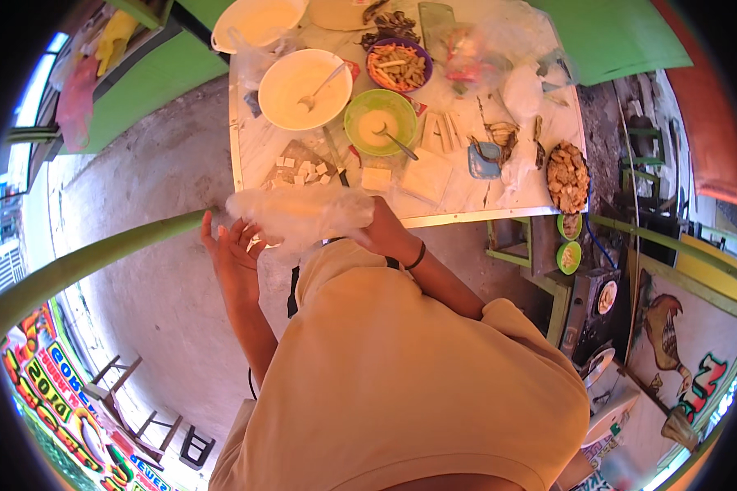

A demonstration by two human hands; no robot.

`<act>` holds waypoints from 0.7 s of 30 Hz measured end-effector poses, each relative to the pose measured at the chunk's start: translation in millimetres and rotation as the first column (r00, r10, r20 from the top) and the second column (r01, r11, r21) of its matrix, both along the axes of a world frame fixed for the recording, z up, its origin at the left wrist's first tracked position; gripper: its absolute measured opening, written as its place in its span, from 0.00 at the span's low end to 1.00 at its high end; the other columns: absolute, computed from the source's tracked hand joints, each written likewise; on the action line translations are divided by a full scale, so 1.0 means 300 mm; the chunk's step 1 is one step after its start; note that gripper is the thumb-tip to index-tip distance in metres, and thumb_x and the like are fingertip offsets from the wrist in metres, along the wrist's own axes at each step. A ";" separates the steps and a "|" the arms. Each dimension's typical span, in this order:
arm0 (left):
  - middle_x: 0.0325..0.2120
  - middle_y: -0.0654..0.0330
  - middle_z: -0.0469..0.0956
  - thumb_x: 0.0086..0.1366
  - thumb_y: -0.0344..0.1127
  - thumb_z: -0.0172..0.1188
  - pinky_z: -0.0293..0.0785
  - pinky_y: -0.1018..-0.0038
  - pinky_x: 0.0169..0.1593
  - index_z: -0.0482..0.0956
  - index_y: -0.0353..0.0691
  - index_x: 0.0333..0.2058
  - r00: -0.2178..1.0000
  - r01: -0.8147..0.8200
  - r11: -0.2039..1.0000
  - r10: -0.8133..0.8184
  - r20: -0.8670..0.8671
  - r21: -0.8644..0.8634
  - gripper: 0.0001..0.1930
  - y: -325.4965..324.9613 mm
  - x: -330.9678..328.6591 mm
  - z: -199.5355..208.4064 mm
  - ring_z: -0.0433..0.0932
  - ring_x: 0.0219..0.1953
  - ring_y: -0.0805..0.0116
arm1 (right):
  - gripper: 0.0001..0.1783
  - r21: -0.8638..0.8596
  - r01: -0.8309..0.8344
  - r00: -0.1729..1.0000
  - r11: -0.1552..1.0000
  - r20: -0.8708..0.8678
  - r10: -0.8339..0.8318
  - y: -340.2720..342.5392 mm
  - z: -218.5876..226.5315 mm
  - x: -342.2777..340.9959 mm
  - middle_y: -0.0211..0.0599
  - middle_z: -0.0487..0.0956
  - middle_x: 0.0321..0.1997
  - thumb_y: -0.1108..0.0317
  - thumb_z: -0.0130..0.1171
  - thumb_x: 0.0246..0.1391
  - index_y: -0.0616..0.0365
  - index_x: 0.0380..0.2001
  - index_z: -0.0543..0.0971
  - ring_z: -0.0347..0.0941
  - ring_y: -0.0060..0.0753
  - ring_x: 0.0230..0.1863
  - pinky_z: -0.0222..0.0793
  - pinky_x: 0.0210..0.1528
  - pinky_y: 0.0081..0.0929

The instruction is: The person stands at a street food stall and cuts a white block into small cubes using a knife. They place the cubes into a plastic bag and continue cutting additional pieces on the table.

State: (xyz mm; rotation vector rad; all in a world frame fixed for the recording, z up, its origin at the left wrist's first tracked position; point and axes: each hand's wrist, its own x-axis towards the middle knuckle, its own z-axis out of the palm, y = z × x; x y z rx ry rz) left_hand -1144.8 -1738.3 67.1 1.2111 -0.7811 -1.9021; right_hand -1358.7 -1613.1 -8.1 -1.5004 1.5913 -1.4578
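A thin clear plastic bag (303, 214) is stretched between my two hands just in front of the table's near edge. My right hand (382, 231), with a dark band on its wrist, grips the bag's right end. My left hand (233, 255) has its fingers spread under the bag's left end, touching it. Just beyond the bag, small white cubes lie on a cutting board (291, 157) with a knife (334, 155) beside it.
On the white table (467, 214) stand a white bowl with a spoon (305, 79), a green bowl of batter (380, 121), a purple bowl of cut sticks (399, 65) and a pile of fried pieces (567, 176). A green rail (90, 262) crosses at left. A stove (602, 299) sits at right.
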 end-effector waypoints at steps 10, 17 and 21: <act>0.56 0.53 0.67 0.57 0.26 0.64 0.67 0.69 0.55 0.64 0.39 0.58 0.843 0.446 0.540 0.016 0.538 -0.714 0.29 0.035 -0.104 0.083 0.64 0.60 0.64 | 0.22 0.233 -0.088 0.945 0.968 0.327 0.007 -0.049 0.162 -0.081 0.35 0.76 0.49 0.71 0.60 0.54 0.62 0.52 0.70 0.71 0.28 0.49 0.65 0.54 0.29; 0.27 0.67 0.73 0.65 0.35 0.58 0.65 0.81 0.35 0.75 0.33 0.41 0.819 0.111 0.729 0.318 0.478 -0.676 0.11 -0.074 -0.026 0.089 0.67 0.30 0.79 | 0.16 0.247 -0.203 0.931 0.948 0.348 0.109 -0.049 0.124 -0.090 0.43 0.80 0.40 0.71 0.57 0.52 0.67 0.44 0.75 0.75 0.38 0.42 0.68 0.48 0.31; 0.34 0.63 0.72 0.63 0.30 0.59 0.64 0.84 0.33 0.72 0.32 0.44 0.818 0.090 0.657 0.380 0.432 -0.748 0.12 -0.084 -0.019 0.118 0.67 0.29 0.81 | 0.18 0.306 -0.279 0.918 0.910 0.364 0.159 -0.021 0.106 -0.098 0.43 0.80 0.43 0.74 0.55 0.50 0.66 0.46 0.75 0.74 0.37 0.43 0.67 0.49 0.30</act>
